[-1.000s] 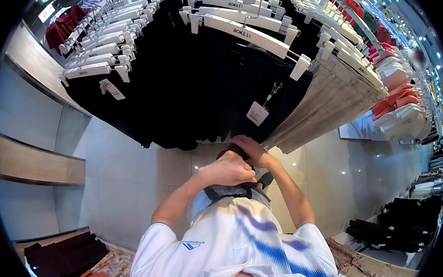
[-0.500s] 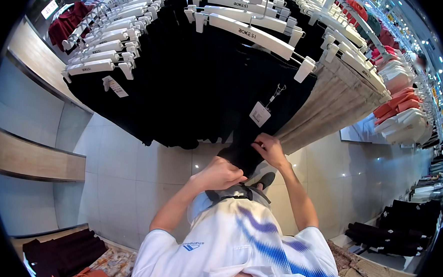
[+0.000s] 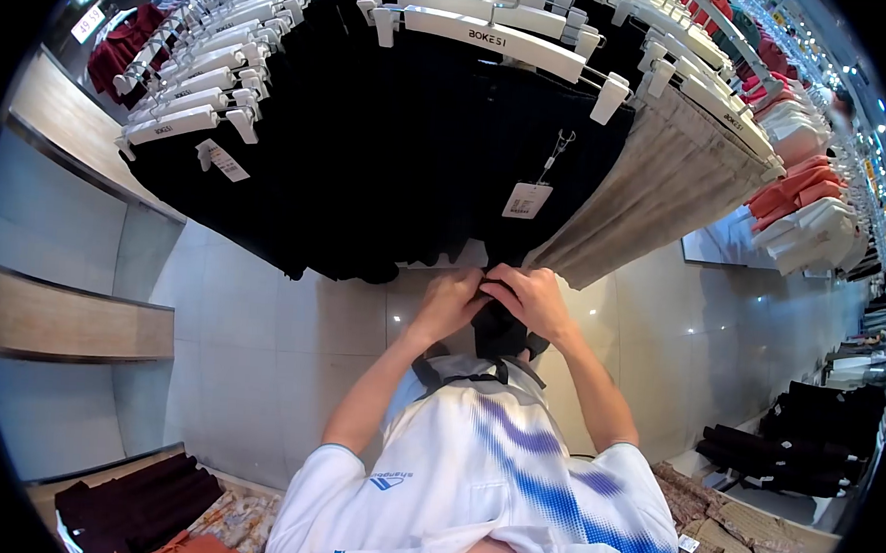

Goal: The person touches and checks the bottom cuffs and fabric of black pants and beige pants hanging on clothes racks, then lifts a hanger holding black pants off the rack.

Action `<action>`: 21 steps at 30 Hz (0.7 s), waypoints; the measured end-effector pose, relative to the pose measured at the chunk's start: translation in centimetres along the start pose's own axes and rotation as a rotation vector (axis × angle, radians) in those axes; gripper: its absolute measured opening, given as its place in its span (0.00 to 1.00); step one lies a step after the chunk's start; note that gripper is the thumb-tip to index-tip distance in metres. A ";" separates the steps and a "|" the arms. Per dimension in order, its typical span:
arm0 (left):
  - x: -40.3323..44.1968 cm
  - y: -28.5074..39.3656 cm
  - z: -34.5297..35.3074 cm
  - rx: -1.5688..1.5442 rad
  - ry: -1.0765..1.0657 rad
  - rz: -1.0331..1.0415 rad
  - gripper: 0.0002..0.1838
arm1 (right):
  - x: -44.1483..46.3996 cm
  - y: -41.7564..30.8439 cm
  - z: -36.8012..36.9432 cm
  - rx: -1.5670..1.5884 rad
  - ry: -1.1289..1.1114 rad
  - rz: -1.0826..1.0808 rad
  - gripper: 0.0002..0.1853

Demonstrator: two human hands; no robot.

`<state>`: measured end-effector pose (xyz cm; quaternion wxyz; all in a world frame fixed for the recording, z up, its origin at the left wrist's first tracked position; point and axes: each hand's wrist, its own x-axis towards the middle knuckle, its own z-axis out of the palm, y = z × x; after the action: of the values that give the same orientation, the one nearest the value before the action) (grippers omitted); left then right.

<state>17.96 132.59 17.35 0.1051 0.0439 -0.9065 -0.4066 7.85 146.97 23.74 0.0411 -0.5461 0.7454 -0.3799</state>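
A pair of black trousers (image 3: 470,148) hangs from a white clip hanger (image 3: 495,41) marked BOKESI. On its front dangles a white tag (image 3: 526,200). Both of my hands are at the lower part of a black leg that reaches down toward my waist. My left hand (image 3: 450,303) is closed on the black fabric, and my right hand (image 3: 530,299) grips it right beside, the fingers of the two nearly touching. Beige trousers (image 3: 639,177) hang just to the right of the black ones.
More white hangers (image 3: 208,74) fill the rack to the left. Wooden shelves (image 3: 75,312) stand at the left. Folded dark clothes (image 3: 135,506) lie at the lower left, and black folded garments (image 3: 784,460) at the right. Coral and white clothes (image 3: 798,195) hang further right.
My left hand has moved up and right, and my right hand slightly left, so they are now close together on the black fabric. The tag has swung more level.
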 end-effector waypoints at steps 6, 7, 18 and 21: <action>-1.6 -0.9 -0.1 0.172 0.184 0.073 0.20 | -2.2 1.5 -0.5 -0.154 -0.098 0.007 0.08; -1.7 -1.1 0.1 0.170 0.185 0.069 0.20 | -2.5 1.7 -0.7 -0.154 -0.103 0.007 0.08; -1.4 -0.8 1.5 -0.127 0.173 0.129 0.13 | -7.0 8.8 1.2 -0.623 -0.217 0.427 0.09; -1.3 -2.5 2.0 -0.143 0.163 0.121 0.15 | -7.5 9.1 0.6 -0.496 -0.129 0.401 0.09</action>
<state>18.73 132.61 13.95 0.2057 0.0144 -0.8645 -0.4583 3.99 154.06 15.10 0.0281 -0.4046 0.9040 -0.1354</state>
